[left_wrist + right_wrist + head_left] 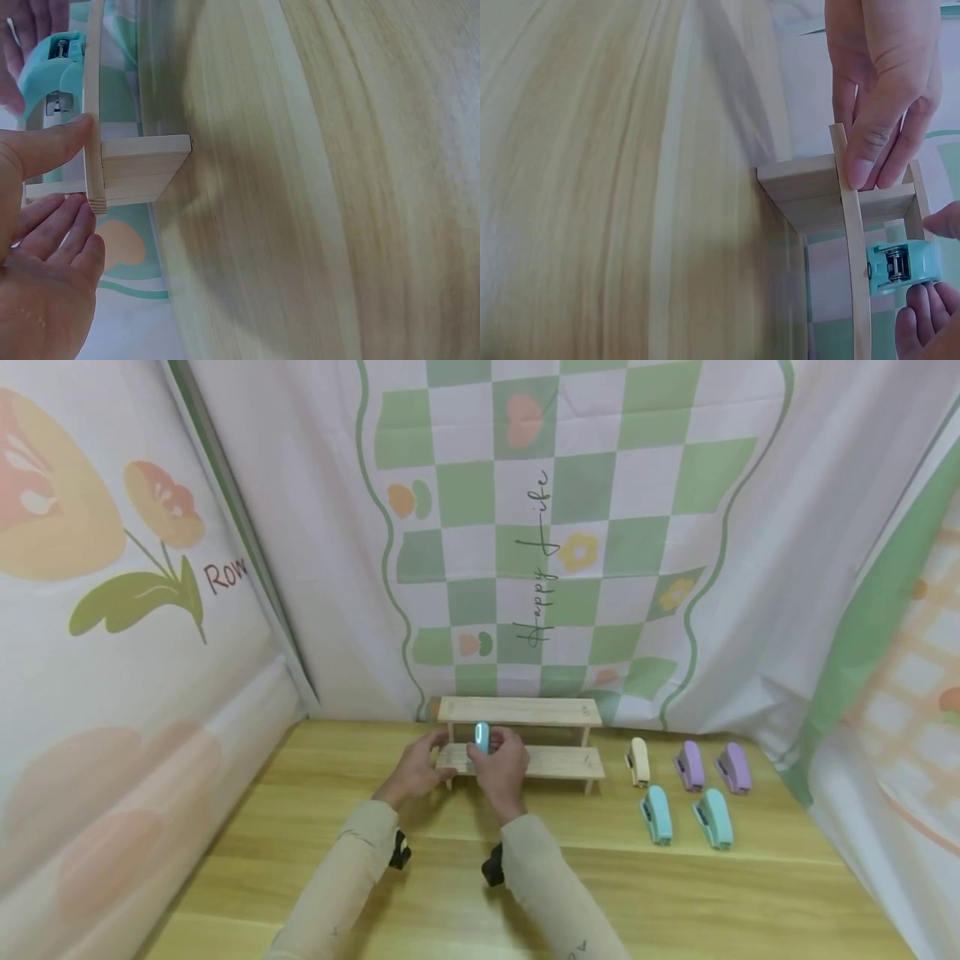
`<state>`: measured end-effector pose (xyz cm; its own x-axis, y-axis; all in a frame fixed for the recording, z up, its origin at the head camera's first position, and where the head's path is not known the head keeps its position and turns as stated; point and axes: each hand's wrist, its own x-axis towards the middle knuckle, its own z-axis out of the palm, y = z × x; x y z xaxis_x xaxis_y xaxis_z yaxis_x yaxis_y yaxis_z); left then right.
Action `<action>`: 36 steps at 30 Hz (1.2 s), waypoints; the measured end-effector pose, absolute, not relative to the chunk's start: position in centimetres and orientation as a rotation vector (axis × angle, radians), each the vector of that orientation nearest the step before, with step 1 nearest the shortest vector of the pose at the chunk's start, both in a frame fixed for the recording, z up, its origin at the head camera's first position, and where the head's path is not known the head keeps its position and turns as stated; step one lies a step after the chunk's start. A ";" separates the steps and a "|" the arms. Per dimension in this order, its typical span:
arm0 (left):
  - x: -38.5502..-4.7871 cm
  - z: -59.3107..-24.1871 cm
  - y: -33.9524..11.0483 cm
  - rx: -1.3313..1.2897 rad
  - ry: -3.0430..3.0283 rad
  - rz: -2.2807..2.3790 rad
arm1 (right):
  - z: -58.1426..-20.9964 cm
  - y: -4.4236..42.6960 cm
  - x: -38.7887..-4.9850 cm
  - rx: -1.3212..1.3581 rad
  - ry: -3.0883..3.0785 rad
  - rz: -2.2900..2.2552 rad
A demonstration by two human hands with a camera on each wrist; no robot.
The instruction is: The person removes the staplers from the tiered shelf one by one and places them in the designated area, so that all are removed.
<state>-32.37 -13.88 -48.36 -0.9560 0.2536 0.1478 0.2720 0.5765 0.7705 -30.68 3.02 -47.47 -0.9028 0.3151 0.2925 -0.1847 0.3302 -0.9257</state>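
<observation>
A two-tier wooden shelf (551, 762) stands at the back of the table. On the left part of its lower tier is a teal stapler (482, 739), upright, and my right hand (506, 772) pinches it between thumb and fingers. Seen from the right wrist, the stapler (913, 264) has its base at the board, its metal front end showing. My left hand (412, 770) grips the left end of that lower board; in the left wrist view its thumb (56, 142) lies on the board's top and its fingers (64, 232) bend against the end.
Right of the shelf stand more staplers: a cream one (638, 762), two purple ones (691, 766) (735, 768), and two teal ones (657, 816) (715, 819) in front. A patterned curtain (517, 527) hangs close behind the shelf, with more cloth at both sides.
</observation>
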 end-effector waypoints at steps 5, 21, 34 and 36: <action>-32.4 -48.4 -13.9 -0.468 -2.772 -1.355 | -47.6 2.9 -31.1 -0.148 -2.157 1.615; -32.1 -48.2 -13.8 -0.481 -2.743 -1.333 | -47.7 8.9 -29.2 0.010 -2.240 1.593; -31.8 -48.1 -13.9 -0.462 -2.764 -1.344 | -46.0 21.3 -25.7 -0.120 -2.398 1.379; -31.9 -48.1 -13.9 -0.461 -2.767 -1.337 | -45.7 23.6 -25.1 -0.128 -2.408 1.291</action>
